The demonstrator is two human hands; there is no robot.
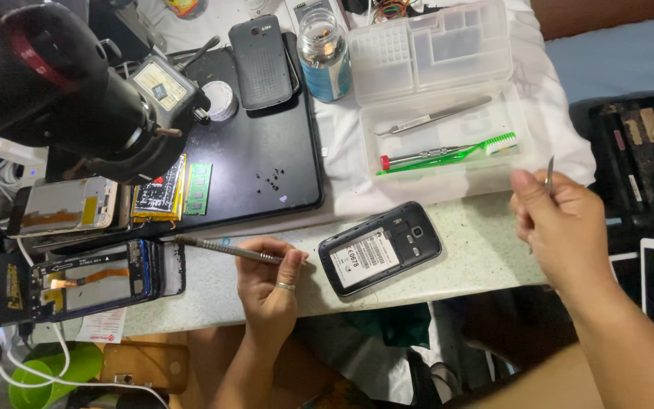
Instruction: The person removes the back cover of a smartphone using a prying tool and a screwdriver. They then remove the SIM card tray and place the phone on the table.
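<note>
My left hand (270, 282) grips a slim grey screwdriver (221, 248) that lies almost flat, its tip pointing right. Just right of it a black phone (380, 248) with its back cover off rests tilted on the pale speckled table (463, 257). My right hand (562, 227) is raised at the right, fingers closed on thin metal tweezers (549, 174) that stick up above the fist. Neither hand touches the phone.
A clear plastic box (493, 163) holds tweezers, a red-tipped tool and a green toothbrush. A black laptop (259, 163) carries tiny screws, a phone back cover (263, 62) and a green memory stick. Opened phones (92, 280) lie at left, a microscope (70, 91) above, a jar (324, 49) behind.
</note>
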